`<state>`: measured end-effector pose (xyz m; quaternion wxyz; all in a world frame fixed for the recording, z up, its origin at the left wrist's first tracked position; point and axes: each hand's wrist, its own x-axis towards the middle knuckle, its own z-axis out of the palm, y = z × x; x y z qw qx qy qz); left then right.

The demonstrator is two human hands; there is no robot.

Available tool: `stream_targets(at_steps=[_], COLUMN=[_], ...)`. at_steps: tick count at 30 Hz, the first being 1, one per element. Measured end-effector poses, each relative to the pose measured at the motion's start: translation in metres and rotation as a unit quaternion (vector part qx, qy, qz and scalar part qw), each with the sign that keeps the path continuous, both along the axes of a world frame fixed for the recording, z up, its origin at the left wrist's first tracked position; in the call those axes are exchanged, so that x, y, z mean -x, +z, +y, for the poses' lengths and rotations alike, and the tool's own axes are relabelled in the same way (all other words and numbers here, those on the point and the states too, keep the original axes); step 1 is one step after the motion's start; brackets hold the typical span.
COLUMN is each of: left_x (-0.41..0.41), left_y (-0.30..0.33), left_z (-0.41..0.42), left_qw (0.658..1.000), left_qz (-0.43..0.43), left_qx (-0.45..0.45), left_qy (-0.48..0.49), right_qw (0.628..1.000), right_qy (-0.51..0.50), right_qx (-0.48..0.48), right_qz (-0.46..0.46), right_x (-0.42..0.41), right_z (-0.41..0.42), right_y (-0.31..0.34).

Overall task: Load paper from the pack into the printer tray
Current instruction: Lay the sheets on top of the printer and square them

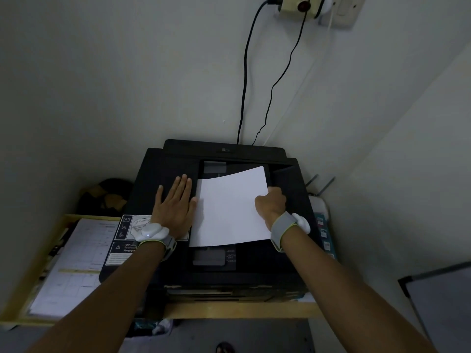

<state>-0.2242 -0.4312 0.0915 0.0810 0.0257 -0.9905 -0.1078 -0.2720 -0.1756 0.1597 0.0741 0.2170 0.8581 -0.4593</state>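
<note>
Paper hangs over the printer on a tabletop, gripped at its right edge by the right hand, fingers closed on the sheets. The left hand rests flat beside it, fingers together. Loading appears underway; next, the sheets likely need squaring into the tray behind.

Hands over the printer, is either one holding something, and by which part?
The right hand grips the white paper at its right edge. The left hand lies flat on the printer, holding nothing.

A wooden table carries the black printer and printed sheets.
</note>
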Motion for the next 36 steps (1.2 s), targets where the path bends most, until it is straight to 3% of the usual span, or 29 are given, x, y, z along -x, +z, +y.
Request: stream_targets(at_steps=[12,20,24,27,30,36], left_x=[-0.001,-0.001,-0.002,-0.003,-0.002,0.007], left_y=[0.006,0.007,0.01,0.011,0.011,0.01], left_z=[0.001,0.002,0.003,0.004,0.004,0.0], left_qw=[1.0,1.0,1.0,1.0,1.0,0.999], left_qz=[-0.024,-0.023,-0.022,-0.009,0.0,0.004], left_qx=[0.012,0.011,0.001,-0.014,-0.018,-0.01], left_qy=[-0.005,-0.007,-0.007,-0.005,-0.004,-0.032], right_qw=[0.999,0.991,0.936,0.898,0.845,0.812], right_qy=[-0.016,0.044,0.108,0.269,0.429,0.498], right_qx=[-0.029,-0.127,-0.306,-0.256,-0.193,-0.196], right_qz=[0.0,0.014,0.137,0.236,0.255,0.232], right_x=[-0.005,-0.015,-0.045,-0.068,-0.089,-0.11], right_z=[-0.001,-0.012,-0.023,-0.025,-0.024,-0.017], right_y=[-0.001,0.006,-0.004,-0.014,-0.028,-0.041])
